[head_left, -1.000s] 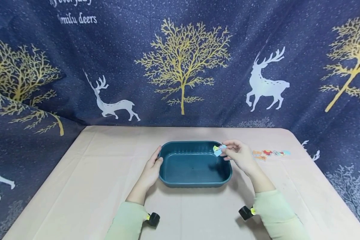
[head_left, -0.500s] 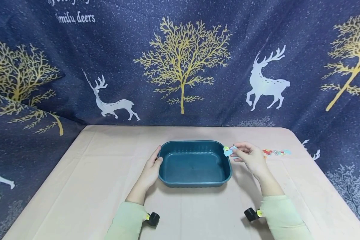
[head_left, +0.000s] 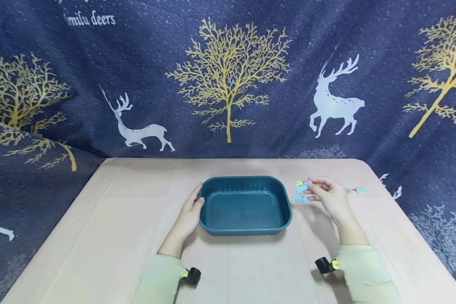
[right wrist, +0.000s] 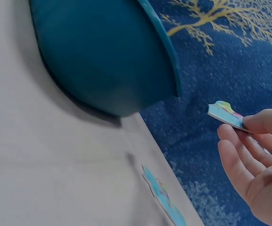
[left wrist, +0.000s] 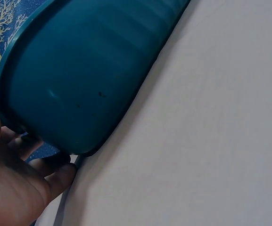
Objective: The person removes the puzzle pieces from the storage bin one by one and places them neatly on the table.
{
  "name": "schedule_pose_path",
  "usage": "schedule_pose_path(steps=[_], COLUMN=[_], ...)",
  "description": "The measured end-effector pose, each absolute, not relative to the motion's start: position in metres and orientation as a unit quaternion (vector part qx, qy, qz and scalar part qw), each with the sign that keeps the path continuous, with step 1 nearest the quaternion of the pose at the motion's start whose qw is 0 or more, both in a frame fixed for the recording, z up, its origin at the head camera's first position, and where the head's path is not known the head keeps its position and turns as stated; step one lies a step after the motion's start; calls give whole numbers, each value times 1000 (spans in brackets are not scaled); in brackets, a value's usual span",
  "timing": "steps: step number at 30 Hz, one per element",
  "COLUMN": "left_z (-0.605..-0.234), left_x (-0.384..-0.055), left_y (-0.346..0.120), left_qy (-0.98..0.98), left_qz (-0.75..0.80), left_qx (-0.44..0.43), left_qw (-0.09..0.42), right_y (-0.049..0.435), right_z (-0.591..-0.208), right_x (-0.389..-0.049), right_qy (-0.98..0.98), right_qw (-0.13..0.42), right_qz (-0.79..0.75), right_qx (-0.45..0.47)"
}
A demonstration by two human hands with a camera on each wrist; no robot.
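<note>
My left hand (head_left: 188,215) holds the left end of a dark teal plastic basin (head_left: 245,232). In the left wrist view its fingers (left wrist: 60,181) bend in against the basin's outer end wall. Right of the basin, my right hand (head_left: 330,200) pinches a small flat jigsaw puzzle piece (right wrist: 225,113), light blue with yellow, between thumb and fingers above the table. Another light blue puzzle piece (head_left: 301,198) lies on the table just beneath, near the basin's right end. The basin's inside floor shows bare in the head view.
More colourful flat pieces (head_left: 356,190) lie to the right of my right hand, partly hidden by it. A pale cloth covers the table (head_left: 110,219). Behind it hangs a dark blue curtain (head_left: 197,126) with deer and trees. Black wrist cameras (head_left: 193,276) stick out from both sleeves.
My right hand has moved right with the puzzle piece, from over the basin's right end to beyond its rim. The piece lying below has come into view. My left hand stays on the basin.
</note>
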State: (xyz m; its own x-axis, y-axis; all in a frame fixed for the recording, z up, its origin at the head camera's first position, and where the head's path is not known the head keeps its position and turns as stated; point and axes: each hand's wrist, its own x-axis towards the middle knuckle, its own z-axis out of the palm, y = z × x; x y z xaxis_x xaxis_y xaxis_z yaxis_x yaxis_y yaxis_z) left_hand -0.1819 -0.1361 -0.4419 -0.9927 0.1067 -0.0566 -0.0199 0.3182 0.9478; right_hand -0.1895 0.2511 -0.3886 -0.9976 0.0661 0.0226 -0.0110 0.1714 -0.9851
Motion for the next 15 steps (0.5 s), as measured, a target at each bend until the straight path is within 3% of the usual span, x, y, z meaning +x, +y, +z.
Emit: schedule_pose_path(steps=[15], left_z=[-441], left_x=[-182], left_y=[-135], left_qy=[813], left_qz=[579], left_qx=[25], left_qw=[50], right_y=[284], right_z=[-390], right_x=[-190], right_qy=[-699], right_qw=[82], right_qz=[708], right_qx=[-48])
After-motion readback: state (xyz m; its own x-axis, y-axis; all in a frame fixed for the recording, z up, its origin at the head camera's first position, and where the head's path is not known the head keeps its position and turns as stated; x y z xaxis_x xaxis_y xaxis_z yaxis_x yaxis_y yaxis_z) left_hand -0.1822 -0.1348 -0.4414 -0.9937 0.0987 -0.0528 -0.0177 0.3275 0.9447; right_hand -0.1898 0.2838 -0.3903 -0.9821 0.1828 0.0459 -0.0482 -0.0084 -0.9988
